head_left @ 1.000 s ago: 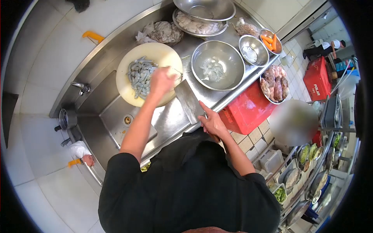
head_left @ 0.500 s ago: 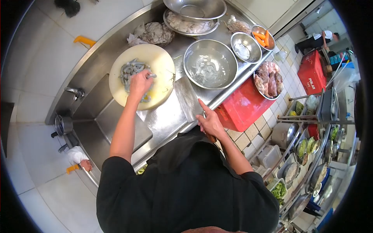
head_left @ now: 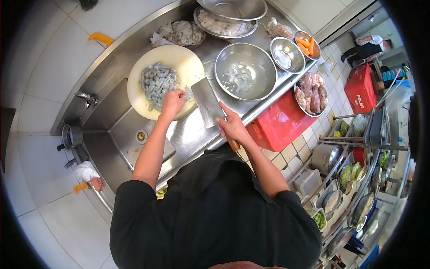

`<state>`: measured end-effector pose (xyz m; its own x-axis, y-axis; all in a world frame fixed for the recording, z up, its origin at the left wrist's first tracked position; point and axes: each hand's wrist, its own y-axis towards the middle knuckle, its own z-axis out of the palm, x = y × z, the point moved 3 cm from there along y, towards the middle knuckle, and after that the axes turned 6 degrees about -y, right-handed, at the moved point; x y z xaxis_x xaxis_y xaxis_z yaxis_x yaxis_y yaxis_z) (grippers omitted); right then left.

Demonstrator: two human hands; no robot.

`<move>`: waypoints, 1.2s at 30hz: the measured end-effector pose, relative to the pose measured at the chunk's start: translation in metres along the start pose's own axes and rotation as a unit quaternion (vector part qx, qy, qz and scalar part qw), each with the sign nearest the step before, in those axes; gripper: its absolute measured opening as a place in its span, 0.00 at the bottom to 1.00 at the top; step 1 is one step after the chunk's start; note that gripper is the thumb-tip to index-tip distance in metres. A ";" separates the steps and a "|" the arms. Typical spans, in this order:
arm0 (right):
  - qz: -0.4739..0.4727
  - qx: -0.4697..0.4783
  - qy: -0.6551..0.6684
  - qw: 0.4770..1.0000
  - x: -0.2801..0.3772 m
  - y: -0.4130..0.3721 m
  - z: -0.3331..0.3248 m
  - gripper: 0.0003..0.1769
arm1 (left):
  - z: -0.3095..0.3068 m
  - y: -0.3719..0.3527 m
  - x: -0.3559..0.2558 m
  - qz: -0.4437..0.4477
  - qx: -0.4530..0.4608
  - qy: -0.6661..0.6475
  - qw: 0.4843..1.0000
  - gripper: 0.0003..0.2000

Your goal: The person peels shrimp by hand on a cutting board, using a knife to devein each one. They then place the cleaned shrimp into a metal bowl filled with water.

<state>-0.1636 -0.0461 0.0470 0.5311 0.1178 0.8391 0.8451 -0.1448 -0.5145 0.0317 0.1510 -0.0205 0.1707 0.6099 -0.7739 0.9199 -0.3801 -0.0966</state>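
Note:
Grey peeled shrimp [head_left: 157, 80] lie heaped on a round, pale cutting board [head_left: 188, 62]. Over the board's near side, my left hand [head_left: 172, 105] has its fingers drawn together. A single shrimp [head_left: 188, 93] lies right by its fingertips; whether the fingers grip anything is hidden. My right hand [head_left: 233, 126] is wrapped around the wooden handle of a cleaver [head_left: 207, 101], index finger along the blade. The broad blade reaches up to the board's right edge. To its right stands a steel bowl [head_left: 266, 87] with water and several shrimp in it.
A sink basin [head_left: 103, 152] with a drain lies left, its faucet [head_left: 87, 97] behind. Along the back are a plastic bag [head_left: 183, 33] and stacked bowls [head_left: 233, 11]. A small bowl [head_left: 283, 58], carrots [head_left: 307, 45] and a red cooler [head_left: 280, 125] are to the right.
My left hand has come off the shrimp heap toward the board's near right side. My right hand and the cleaver have shifted slightly left and up, and the blade has turned.

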 end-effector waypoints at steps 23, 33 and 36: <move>0.019 0.032 0.057 0.998 -0.005 -0.003 0.004 0.42 | 0.004 -0.004 -0.014 0.019 -0.006 0.056 0.998 0.10; 0.051 0.099 0.038 0.993 -0.018 -0.039 -0.002 0.42 | 0.005 -0.012 -0.014 0.006 -0.034 0.021 0.999 0.11; 0.056 0.091 0.019 0.994 -0.011 -0.043 -0.002 0.42 | 0.004 -0.012 -0.011 0.006 -0.037 0.004 0.999 0.11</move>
<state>-0.2061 -0.0432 0.0601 0.6228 0.0739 0.7789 0.7796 0.0250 -0.6258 0.0169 0.1457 -0.0131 0.1840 0.6117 -0.7694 0.9416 -0.3342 -0.0405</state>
